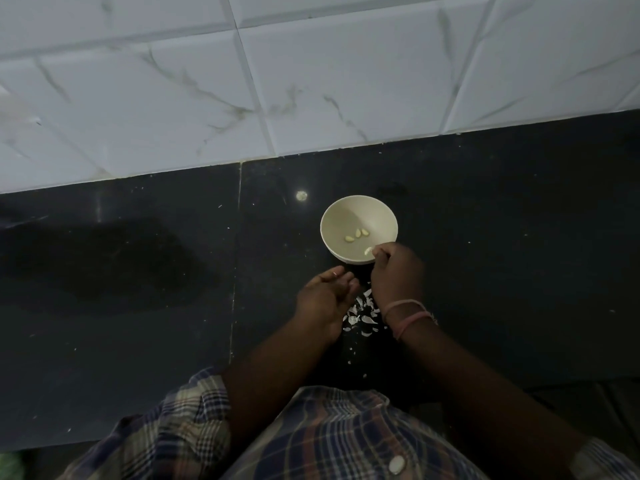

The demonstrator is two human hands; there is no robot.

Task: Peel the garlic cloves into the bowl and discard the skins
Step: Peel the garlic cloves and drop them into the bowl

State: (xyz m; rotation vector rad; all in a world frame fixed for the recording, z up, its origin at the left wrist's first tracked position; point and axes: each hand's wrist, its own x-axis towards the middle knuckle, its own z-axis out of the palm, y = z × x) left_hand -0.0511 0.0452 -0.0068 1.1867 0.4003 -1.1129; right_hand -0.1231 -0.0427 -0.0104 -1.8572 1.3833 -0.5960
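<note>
Nearest the camera is the person's checked shirt (pixel 332 431), both forearms reaching forward from it over the dark surface (pixel 138 271); between the wrists lies a scatter of white garlic skins (pixel 362 311) on the surface, not yet cleared away. The left hand (pixel 325 299) hovers just left of the skins with its fingers loosely relaxed and nothing visible in it; whether it hides a clove I cannot tell. The right hand (pixel 398 268), with pink bands (pixel 408 315) at the wrist, reaches to the near rim of the bowl (pixel 327 220) and pinches a pale peeled clove (pixel 368 251) at its fingertips, held over the inside of the bowl; it looks about to be dropped in. Further inside, three peeled cloves (pixel 356 234) lie on the bowl's floor, close together. Beyond the bowl the surface meets a wall of white marbled tiles (pixel 311 81).

By my reading the peeling is well under way: three cloves in, a fourth on the point of joining them; no unpeeled garlic shows anywhere, so how many are left cannot be judged. The discarding of the skins is wholly still to do.
</note>
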